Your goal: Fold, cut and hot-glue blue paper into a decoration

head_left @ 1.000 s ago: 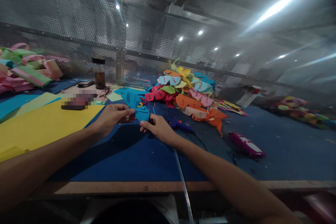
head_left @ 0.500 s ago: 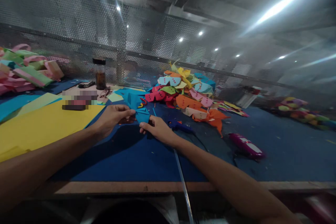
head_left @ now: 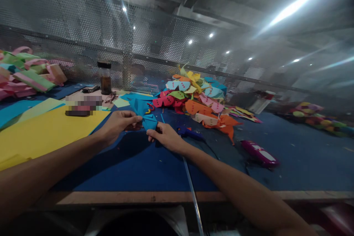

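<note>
A folded piece of blue paper (head_left: 149,121) is held up over the blue table between both hands. My left hand (head_left: 123,122) pinches its left side between thumb and fingers. At its lower right edge, the thumb and fingers of my right hand (head_left: 163,134) close on the paper. Just beyond the paper lie scissors with red and yellow handles (head_left: 150,108), partly hidden. Right of my right hand rests a blue glue gun (head_left: 190,133) with a dark cord. A clear glue stick or rod (head_left: 193,191) stretches from below my right wrist past the table edge.
Colourful folded paper butterflies (head_left: 199,99) are heaped at the back middle. Yellow paper sheets (head_left: 52,129) lie left, beside a dark-lidded jar (head_left: 105,81). A purple device (head_left: 260,153) sits right. Pastel paper pieces (head_left: 33,70) are piled far left, before a perforated metal screen (head_left: 155,44).
The blue paper has tilted slightly between my fingers, and its lower folds show at a different angle. Both hands stay almost in the same place.
</note>
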A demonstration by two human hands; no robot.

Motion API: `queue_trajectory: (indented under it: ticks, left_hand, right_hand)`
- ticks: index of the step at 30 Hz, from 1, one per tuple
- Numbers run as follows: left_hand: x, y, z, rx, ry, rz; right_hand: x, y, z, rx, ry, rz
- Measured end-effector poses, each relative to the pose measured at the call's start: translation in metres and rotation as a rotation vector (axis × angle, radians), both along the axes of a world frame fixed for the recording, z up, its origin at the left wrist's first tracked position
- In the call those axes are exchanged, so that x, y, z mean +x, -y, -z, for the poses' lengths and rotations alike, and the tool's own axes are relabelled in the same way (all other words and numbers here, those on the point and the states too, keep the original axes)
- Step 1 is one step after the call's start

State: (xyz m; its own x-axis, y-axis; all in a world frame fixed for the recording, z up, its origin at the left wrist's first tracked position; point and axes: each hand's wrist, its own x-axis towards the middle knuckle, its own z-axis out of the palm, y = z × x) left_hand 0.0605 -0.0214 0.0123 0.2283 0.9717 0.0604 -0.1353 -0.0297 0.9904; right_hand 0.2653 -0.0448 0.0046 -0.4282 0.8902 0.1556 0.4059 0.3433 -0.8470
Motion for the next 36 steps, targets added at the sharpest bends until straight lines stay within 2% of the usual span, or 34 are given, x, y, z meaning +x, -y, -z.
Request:
queue_trajectory:
  ticks: [15,24,30,32,36]
  left_hand:
    - [-0.001,-0.002,0.004,0.021,0.001,0.012]
    - [-0.002,-0.003,0.000,0.007,-0.010,-0.006]
    - [-0.005,-0.003,-0.001,0.030,-0.022,0.014]
    - [-0.005,-0.004,-0.002,0.022,-0.041,0.028]
    - [-0.003,-0.001,-0.002,-0.044,-0.169,0.143]
  right_hand:
    - [0.001,-0.001,0.000,-0.001,-0.029,-0.009]
    - [0.002,-0.004,0.008,-0.119,-0.193,-0.081]
    - [0.004,-0.002,0.004,-0.213,-0.183,-0.147]
    - [0.007,-0.003,-0.001,-0.152,-0.134,-0.123]
    - [0.012,-0.008,-0.011,0.124,-0.130,0.055]
